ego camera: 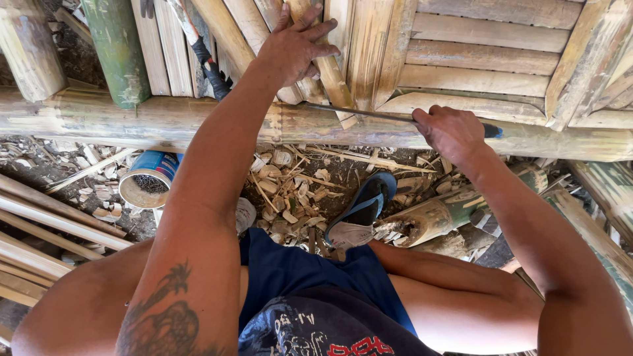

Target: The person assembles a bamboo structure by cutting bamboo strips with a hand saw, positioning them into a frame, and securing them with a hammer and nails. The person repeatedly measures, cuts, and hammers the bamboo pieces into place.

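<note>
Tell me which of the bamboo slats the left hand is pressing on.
The left hand presses the slanted bamboo slat that leans diagonally across the upright ones; its lower end meets the blade held by the right hand.

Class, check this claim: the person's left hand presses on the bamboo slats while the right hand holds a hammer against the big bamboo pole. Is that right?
Not quite. In the head view the right hand holds a long thin metal blade, not a hammer, against the big bamboo pole. The left hand does press on the bamboo slats.
</note>
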